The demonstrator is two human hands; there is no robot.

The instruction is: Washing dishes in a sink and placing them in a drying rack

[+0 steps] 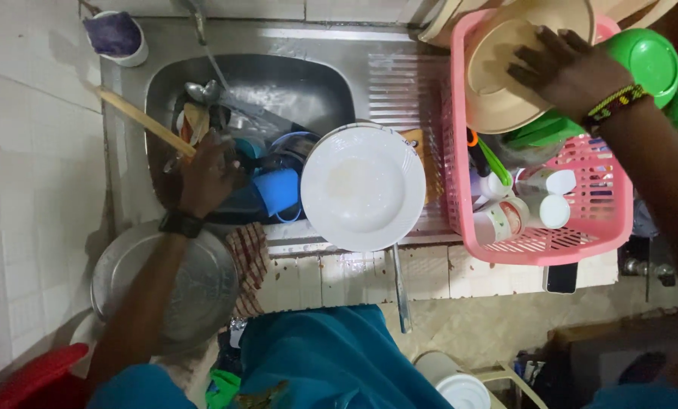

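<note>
The right hand (562,72) lies with its fingers spread flat against a beige plate (498,79), which stands on edge at the back of a pink dish rack (581,242). A beaded bracelet (615,102) circles that wrist. The rack also holds a green plate (649,57), green utensils (540,129) and several white cups (555,198) lying on their sides; a dark phone (561,278) sits on the counter just in front of it.

The left hand (206,174), wearing a black watch (180,224), reaches into the steel sink (293,91); its fingers curl downward among the dishes, and I cannot tell what they close on. In the sink are a blue cup (277,189), a ladle (201,92) and a wooden stick (142,120) leaning over the rim, with water running from the tap. A white plate (363,187) rests on the sink's edge, between basin and rack. A large metal lid (195,288) lies on the counter near the left forearm, a checked cloth (249,265) beside it.
</note>
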